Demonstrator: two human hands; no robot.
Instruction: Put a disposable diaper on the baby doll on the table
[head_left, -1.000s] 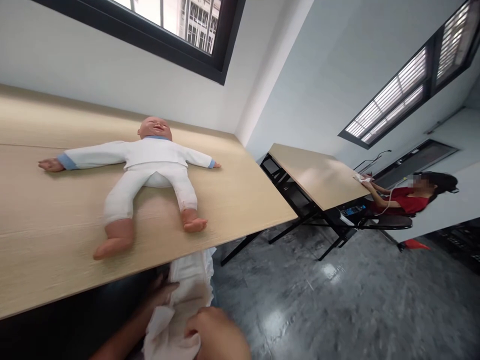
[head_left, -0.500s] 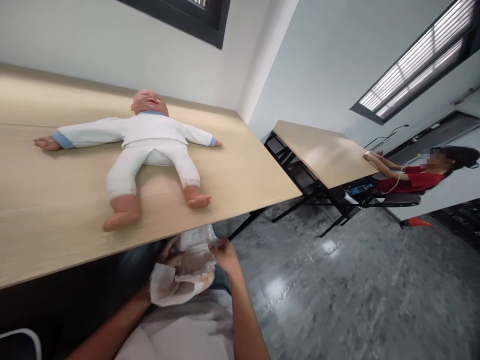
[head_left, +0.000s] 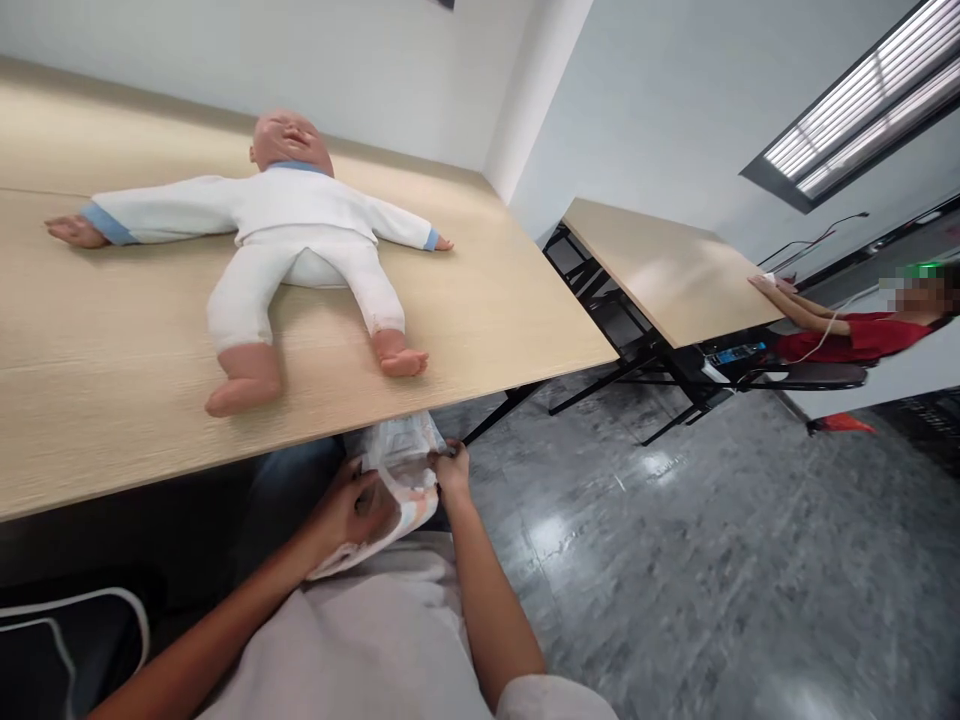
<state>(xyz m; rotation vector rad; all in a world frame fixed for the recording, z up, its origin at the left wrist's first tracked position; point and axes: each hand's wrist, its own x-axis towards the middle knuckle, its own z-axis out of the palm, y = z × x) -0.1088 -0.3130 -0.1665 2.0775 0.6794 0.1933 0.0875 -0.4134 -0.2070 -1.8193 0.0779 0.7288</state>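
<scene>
Where it curves, the white diaper (head_left: 414,508) bears print (pale orange).

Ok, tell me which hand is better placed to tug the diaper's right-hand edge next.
Probably the right hand: its fingers are already at that edge of the diaper, while the left hand reaches into the near fold.

From here, the edge of the table (head_left: 510,320) at lower centre hides the far end of the diaper (head_left: 414,508), and I can't make out every finger of the left hand (head_left: 351,512) among its folds. The fingertips of the right hand (head_left: 454,475) are blurred. The right border cuts off the seated person (head_left: 885,345), whose white item (head_left: 766,278) is too small to tell.
</scene>
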